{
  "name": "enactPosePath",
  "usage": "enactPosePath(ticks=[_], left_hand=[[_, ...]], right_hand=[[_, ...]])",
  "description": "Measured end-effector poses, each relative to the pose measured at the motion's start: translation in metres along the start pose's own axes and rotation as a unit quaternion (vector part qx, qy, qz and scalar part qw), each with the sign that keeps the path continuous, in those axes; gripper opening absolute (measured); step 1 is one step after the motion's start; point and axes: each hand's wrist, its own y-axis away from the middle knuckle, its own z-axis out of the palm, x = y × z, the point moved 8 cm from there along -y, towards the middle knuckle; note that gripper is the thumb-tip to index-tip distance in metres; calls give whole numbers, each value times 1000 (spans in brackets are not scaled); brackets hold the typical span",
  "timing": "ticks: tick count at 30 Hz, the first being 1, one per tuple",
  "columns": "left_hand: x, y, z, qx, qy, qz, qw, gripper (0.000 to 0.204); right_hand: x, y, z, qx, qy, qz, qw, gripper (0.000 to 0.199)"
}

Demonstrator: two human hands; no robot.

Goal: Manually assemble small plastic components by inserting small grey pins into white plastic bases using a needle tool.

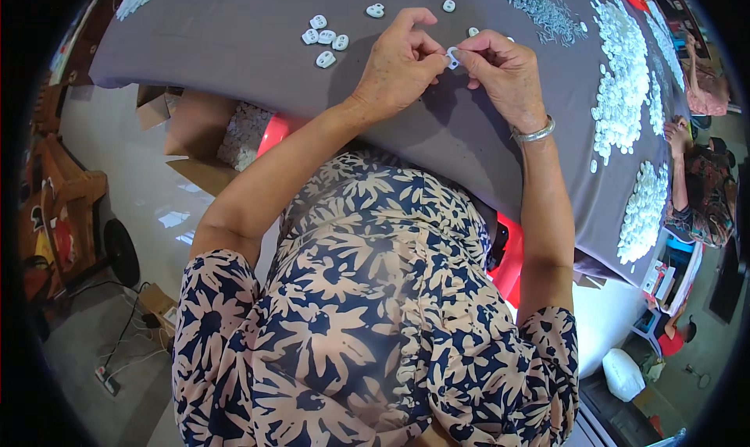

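White plastic everywhere, so let's use the small white plastic piece [452,57] pinched between both hands as the landmark. Left hand [394,68] has its thumb and fingertip closed on one side of it, right hand [506,74] nips the other, just above the grey cloth-covered desk [476,142]. Looks like a fiddly lining-up or fitting step to me, but the fingers cover too much to be sure. Next move probably calls for a steady left pinch and a light press from the right.

Containers: left of that piece and lower than the desk, an open brown cardboard box [201,127] holds loads of small pale pieces [244,131]. Right of it, thin grey metal-looking bits [545,14] and a big heap of white oval pieces [621,80] just lie loose on the cloth.
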Motion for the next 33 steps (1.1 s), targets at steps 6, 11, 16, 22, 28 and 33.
enactPosePath(ticks=[6,11,16,22,28,33], left_hand=[[-5,-1,-1,6,16,-62,998,49],[-1,-4,-3,-7,77,-74,994,47],[-1,-3,-4,-35,115,-75,990,41],[9,0,-2,-75,119,-64,988,34],[19,-3,-6,-85,105,-42,990,28],[23,-6,-6,-80,102,-56,990,28]], right_hand=[[0,0,0,6,3,6,1000,8],[-15,4,1,13,76,-72,994,17],[-18,4,3,29,96,-92,991,20],[-28,11,3,51,107,-116,986,20],[-34,11,1,61,92,-140,984,22],[-40,9,3,69,123,-171,975,21]])
